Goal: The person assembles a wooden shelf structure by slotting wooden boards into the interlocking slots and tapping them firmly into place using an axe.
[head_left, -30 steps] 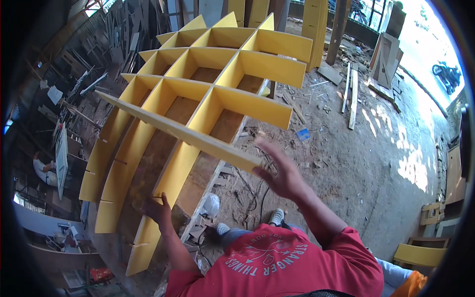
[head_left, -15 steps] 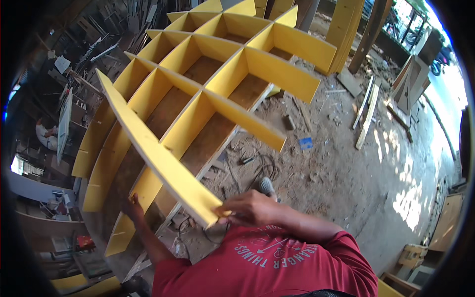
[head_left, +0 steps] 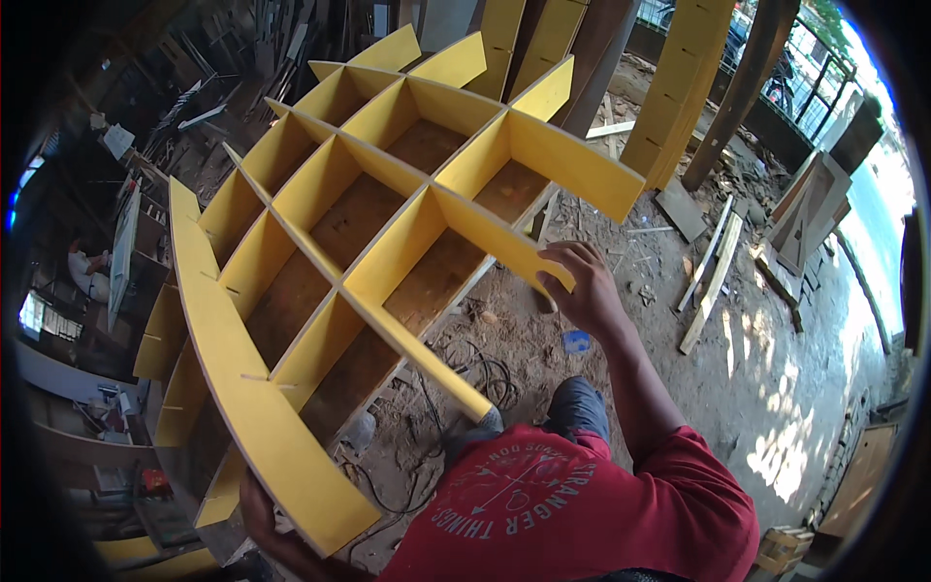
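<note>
On the yellow lattice shelf (head_left: 388, 223) — right hand (head_left: 582, 291) fingers gripping a divider's smooth end; left fingers' grip unclear.

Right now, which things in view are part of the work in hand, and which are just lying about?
In hand:
- yellow grid frame
- long yellow panel, slotted across its near ends
- left hand beneath that panel's near end
- right hand gripping a divider end

Lying about:
- loose planks on the dirt
- black cable
- small blue scrap
- leaning yellow boards
</note>
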The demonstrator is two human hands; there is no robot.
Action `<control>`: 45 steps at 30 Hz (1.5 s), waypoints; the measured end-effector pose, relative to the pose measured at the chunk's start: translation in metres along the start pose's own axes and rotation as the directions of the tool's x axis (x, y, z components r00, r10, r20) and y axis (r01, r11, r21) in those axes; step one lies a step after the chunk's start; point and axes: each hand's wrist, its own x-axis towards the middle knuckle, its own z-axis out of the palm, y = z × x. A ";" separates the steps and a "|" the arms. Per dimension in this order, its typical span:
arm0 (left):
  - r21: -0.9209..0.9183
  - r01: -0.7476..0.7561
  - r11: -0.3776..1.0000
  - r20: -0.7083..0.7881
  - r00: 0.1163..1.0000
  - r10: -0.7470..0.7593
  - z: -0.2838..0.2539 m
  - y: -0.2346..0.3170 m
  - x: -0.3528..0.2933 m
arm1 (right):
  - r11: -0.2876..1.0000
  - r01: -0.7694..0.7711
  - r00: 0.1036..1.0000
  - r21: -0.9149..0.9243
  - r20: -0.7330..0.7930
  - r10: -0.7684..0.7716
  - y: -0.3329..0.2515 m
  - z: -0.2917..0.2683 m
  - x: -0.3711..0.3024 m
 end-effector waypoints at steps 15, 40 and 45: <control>0.471 0.427 0.772 -0.866 0.388 0.315 0.158 -0.014 -0.137 | 0.836 -0.119 0.660 0.536 0.671 -0.337 0.164 0.039 0.054; 0.371 -0.130 0.919 -0.895 0.212 0.392 0.223 -0.019 -0.156 | 0.838 -0.198 0.517 0.508 0.781 -0.351 0.141 0.057 0.075; 0.470 -0.258 0.844 -0.801 0.276 0.531 0.214 -0.033 -0.158 | 0.920 0.381 0.802 0.095 0.461 -0.380 0.111 0.078 0.048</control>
